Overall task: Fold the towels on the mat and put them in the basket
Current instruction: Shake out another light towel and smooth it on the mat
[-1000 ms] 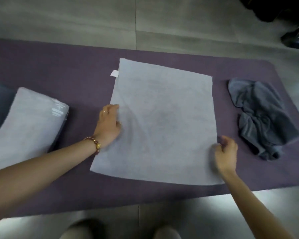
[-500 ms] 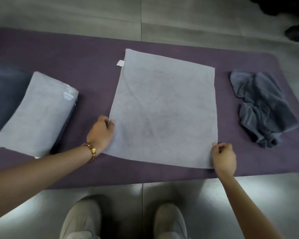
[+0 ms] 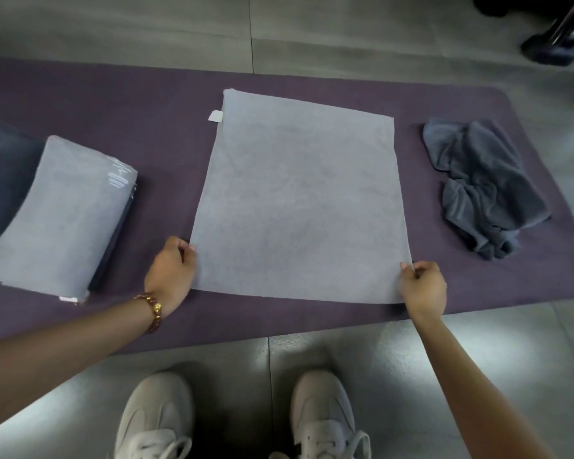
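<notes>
Right now both hands are on the near end of the flat light grey rectangular cloth towel [image 3: 299,200], which lies spread in the middle of the long purple foam mat [image 3: 113,104] on the floor. The left hand [image 3: 171,276] curls on the near-left corner, fingertips on the edge. The right hand [image 3: 423,286] pinches the near-right corner, thumb and fingers closed on the cloth. Neither hand is slack or empty.

Key relation: the towel's long axis runs straight away from the person, near edge to far edge. It stretches forward from both hands and sits between them. The far edge, with the small white tag [image 3: 215,115] at its left corner, is the farthest part from either hand. Both hands are about equally near, one per corner, so this reads as a two-hand fold. Likely step: lift the near edge and carry it forward onto the far edge, halving the long side. The corners need to travel together, or the edges land askew.

The crumpled dark grey towel [image 3: 484,190] lies on the mat to the right, nearer the right hand, apart from the flat towel and not yet folded. On the left a folded light grey bundle [image 3: 67,210] rests on something dark [image 3: 0,180]; cannot tell if that is the basket.
</notes>
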`<state>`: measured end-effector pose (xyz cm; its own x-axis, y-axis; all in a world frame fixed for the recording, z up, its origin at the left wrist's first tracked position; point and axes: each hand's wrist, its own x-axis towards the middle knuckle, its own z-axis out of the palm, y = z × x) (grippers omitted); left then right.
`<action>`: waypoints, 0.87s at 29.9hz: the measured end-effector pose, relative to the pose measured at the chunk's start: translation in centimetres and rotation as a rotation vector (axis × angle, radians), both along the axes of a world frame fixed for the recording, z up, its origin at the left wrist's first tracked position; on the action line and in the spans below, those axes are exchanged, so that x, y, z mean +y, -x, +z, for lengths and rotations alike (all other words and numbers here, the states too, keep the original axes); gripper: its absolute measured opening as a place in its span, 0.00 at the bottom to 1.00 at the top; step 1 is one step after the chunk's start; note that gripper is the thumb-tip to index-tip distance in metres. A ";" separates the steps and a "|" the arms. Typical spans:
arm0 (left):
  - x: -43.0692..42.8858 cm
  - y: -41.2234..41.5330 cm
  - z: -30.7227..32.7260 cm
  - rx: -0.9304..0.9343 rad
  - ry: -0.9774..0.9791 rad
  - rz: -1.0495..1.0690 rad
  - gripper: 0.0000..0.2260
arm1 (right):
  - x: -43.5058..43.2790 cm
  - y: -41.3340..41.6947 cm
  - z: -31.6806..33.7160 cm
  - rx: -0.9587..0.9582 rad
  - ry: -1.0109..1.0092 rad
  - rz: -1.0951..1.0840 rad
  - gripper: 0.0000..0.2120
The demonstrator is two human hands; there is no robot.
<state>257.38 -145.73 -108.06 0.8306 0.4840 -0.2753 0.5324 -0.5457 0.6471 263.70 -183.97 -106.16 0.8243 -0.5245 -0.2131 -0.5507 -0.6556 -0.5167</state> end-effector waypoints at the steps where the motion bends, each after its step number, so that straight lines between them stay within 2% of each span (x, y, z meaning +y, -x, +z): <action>1: 0.0 0.0 0.0 0.003 0.001 0.003 0.08 | -0.1 0.1 0.0 -0.003 0.008 0.005 0.12; 7: 0.2 0.2 -0.2 0.006 -0.023 -0.018 0.07 | -0.3 0.5 -0.4 -0.013 0.154 0.077 0.09; 12: 0.2 0.9 -0.2 -0.016 -0.057 -0.028 0.07 | -0.4 1.0 -1.1 -0.037 0.201 0.108 0.09; 15: -0.4 1.2 0.4 -0.043 -0.023 0.021 0.09 | 0.2 1.3 -1.0 -0.065 0.180 0.114 0.20; 16: -0.9 1.2 0.8 -0.062 -0.019 0.047 0.12 | 0.6 1.3 -0.9 -0.087 0.219 0.123 0.26; 18: -1.8 1.2 1.3 -0.142 -0.147 0.001 0.21 | 1.3 1.3 -0.9 -0.188 0.413 0.282 0.33; 19: -2.3 1.0 1.4 -0.184 -0.241 -0.104 0.22 | 1.7 1.2 -0.7 -0.244 0.484 0.393 0.33; 21: -2.7 0.2 1.5 -0.264 -0.424 -0.450 0.18 | 3.3 1.3 -0.5 -0.304 0.519 0.610 0.29; 24: -3.1 -1.3 0.5 -0.301 -0.651 -1.035 0.17 | 7.3 1.5 -1.1 -0.240 0.438 0.852 0.25; 26: -3.3 -1.9 -0.4 -0.232 -0.742 -1.263 0.19 | 9.9 1.8 -2.1 -0.159 0.425 1.048 0.26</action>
<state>259.24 -149.00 -108.47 0.7884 -0.6071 -0.0994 -0.6081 -0.7935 0.0226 261.88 -174.10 -108.29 0.9008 0.4327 -0.0369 0.4223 -0.8926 -0.1577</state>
